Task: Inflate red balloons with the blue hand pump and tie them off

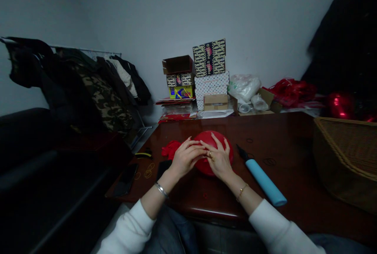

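Observation:
An inflated red balloon (204, 167) is between my hands, just above or on the dark wooden table (282, 136). My left hand (187, 155) holds its left side, with the fingers bent and close together, reaching to the right hand's fingers. My right hand (219, 160) grips the balloon from above, fingers spread over its top; a ring shows on one finger. The balloon's neck is hidden, perhaps under the fingertips. Left of the balloon lies a heap of limp red balloons (170, 150). A light blue hand pump (265, 183) with a black nozzle lies to the right.
Yellow rubber bands (149, 170) and a dark phone (126, 179) lie at the left. Black bands (269, 162) rest beyond the pump. A wicker basket (341, 159) stands at the right edge. Stacked boxes (209, 59) and a carton with plastic bags (246, 89) line the back.

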### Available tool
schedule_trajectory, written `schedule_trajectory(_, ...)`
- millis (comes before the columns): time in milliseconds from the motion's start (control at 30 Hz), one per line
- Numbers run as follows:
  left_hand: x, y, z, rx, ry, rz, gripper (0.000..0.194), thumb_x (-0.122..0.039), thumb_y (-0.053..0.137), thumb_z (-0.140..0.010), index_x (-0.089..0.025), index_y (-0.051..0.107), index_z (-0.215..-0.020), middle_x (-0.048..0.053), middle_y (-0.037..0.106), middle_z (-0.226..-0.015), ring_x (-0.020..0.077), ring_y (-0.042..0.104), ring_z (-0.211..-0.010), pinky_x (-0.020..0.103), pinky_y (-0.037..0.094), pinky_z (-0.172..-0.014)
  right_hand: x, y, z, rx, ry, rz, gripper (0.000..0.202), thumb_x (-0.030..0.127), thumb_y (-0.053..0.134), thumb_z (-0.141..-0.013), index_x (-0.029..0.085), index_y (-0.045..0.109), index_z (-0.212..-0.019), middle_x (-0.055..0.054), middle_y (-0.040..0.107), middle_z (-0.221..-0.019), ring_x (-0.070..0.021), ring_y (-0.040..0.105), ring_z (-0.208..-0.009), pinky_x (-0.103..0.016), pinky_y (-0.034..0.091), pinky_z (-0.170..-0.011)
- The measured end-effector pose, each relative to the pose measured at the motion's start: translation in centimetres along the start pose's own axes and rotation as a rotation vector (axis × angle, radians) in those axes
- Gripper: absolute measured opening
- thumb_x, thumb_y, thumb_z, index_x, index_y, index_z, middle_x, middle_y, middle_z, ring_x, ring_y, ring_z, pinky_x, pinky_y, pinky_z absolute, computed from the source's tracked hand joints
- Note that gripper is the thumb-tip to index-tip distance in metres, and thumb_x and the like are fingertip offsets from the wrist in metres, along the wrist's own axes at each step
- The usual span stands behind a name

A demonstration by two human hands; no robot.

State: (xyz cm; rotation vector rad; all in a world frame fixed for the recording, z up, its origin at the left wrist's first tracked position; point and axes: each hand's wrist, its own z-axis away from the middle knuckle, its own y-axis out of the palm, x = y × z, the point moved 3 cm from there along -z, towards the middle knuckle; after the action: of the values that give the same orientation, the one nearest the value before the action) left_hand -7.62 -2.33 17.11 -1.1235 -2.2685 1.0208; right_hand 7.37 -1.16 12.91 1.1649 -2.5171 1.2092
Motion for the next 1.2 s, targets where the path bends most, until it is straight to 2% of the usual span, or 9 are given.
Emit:
schedule_trajectory(200, 0.4, -0.3, -0.4, 0.033, 0.106, -0.051, 0.022, -0.026, 0.052, -0.089, -0.026, 0.066, -0.106, 0.002, 0.068, -0.111, 0.015, 0.052, -0.116, 0.041, 0.038, -0.105, 0.1, -0.1, 0.2, 0.028, -0.007, -0.032, 0.03, 0.017, 0.047, -0.084, 0.034, 0.071, -0.087, 0.007, 0.058, -0.125, -0.0241, 0.021, -0.138, -0.061, 0.005, -0.108)
schedule_trajectory(400, 0.4, 0.5, 0.1, 0.027, 0.124, -0.077, 0.021, -0.025, 0.051, -0.089, -0.025, 0.068, -0.102, 0.004, 0.069, -0.108, 0.0155, 0.052, -0.116, 0.037, 0.045, -0.097, -0.3, 0.0, 0.4, 0.058, 0.011, -0.099, 0.032, 0.013, 0.045, -0.08, 0.033, 0.07, -0.081, 0.008, 0.057, -0.126, -0.0235, 0.017, -0.14, -0.063, 0.004, -0.107)
schedule_trajectory(533, 0.6, 0.7, 0.1, 0.05, 0.149, -0.104, 0.021, -0.025, 0.052, -0.089, -0.027, 0.068, -0.103, 0.003, 0.067, -0.111, 0.0164, 0.05, -0.117, 0.039, 0.045, -0.097, -0.5, 0.0, 0.4, 0.093, 0.001, -0.117, 0.032, 0.013, 0.045, -0.08, 0.033, 0.07, -0.081, 0.006, 0.059, -0.125, -0.0232, 0.016, -0.14, -0.065, 0.004, -0.106)
schedule_trajectory(733, 0.2, -0.1, -1.3, 0.213, 0.232, -0.172, 0.021, -0.026, 0.051, -0.09, -0.03, 0.065, -0.105, -0.001, 0.065, -0.116, 0.016, 0.041, -0.126, 0.046, 0.032, -0.108, -0.6, 0.0, 0.6, 0.112, -0.017, -0.117, 0.029, 0.013, 0.047, -0.081, 0.031, 0.069, -0.076, 0.005, 0.067, -0.112, -0.0217, 0.017, -0.14, -0.062, 0.001, -0.107)
schedule_trajectory(900, -0.5, -0.9, -2.1, 0.319, 0.248, -0.198, 0.021, -0.023, 0.047, -0.091, -0.025, 0.062, -0.105, 0.002, 0.063, -0.115, 0.0149, 0.043, -0.125, 0.044, 0.03, -0.111, -0.5, -0.3, 0.7, 0.132, -0.066, -0.099, 0.026, 0.017, 0.048, -0.084, 0.033, 0.069, -0.079, 0.006, 0.063, -0.119, -0.0213, 0.012, -0.141, -0.064, 0.003, -0.106)
schedule_trajectory(1000, -0.8, -1.1, -1.9, 0.313, 0.252, -0.165, 0.021, -0.024, 0.044, -0.092, -0.022, 0.06, -0.105, 0.003, 0.064, -0.114, 0.015, 0.045, -0.122, 0.042, 0.033, -0.109, -0.6, -0.4, 0.7, 0.139, -0.078, -0.085, 0.026, 0.018, 0.049, -0.084, 0.033, 0.069, -0.08, 0.005, 0.062, -0.121, -0.0227, 0.013, -0.14, -0.066, 0.003, -0.105)
schedule_trajectory(1200, -1.0, -1.0, -1.6, 0.226, 0.178, -0.039, 0.022, -0.024, 0.04, -0.094, -0.019, 0.062, -0.096, 0.004, 0.066, -0.101, 0.0121, 0.055, -0.106, 0.034, 0.039, -0.103, -0.5, -0.4, 0.7, 0.157, -0.078, -0.118, 0.03, 0.016, 0.049, -0.083, 0.036, 0.069, -0.089, 0.006, 0.06, -0.124, -0.0205, 0.011, -0.141, -0.064, 0.002, -0.106)
